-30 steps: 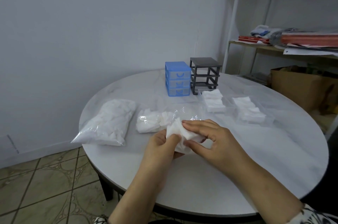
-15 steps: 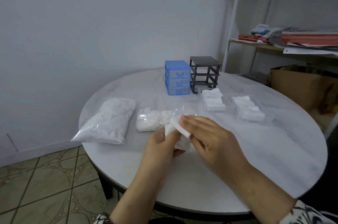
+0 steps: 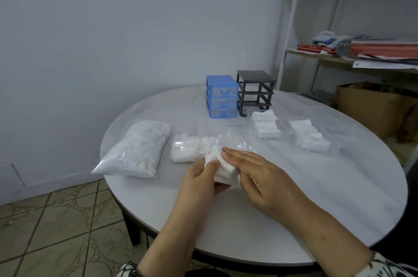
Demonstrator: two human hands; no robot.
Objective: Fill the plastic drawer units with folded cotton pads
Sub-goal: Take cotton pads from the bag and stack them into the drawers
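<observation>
A: We are folding one cotton pad (image 3: 222,169) at the near middle of the table (image 3: 305,220). The left hand (image 3: 199,177) is pinching its left edge between thumb and fingers; the right hand (image 3: 255,177) is lying flat over it, fingers straight, pressing rather than gripping.

B: To fold it well, we are judging that the flat fingers should be smoothing along the crease while the pinch is keeping the corners matched. The pad looks soft and likely to spring open.

A: Where are the filled pieces going?

B: Two clear drawers (image 3: 267,126) of folded pads are sitting right of centre, further back. The grey frame (image 3: 254,92) is standing empty at the far side, touching or just beside the blue unit (image 3: 221,96).

A: Room?

B: Open table lies to the right and near. The open bag (image 3: 194,149) is lying just beyond the hands; the full bag (image 3: 138,147) is overhanging the left edge, so we are avoiding nudging it.
</observation>
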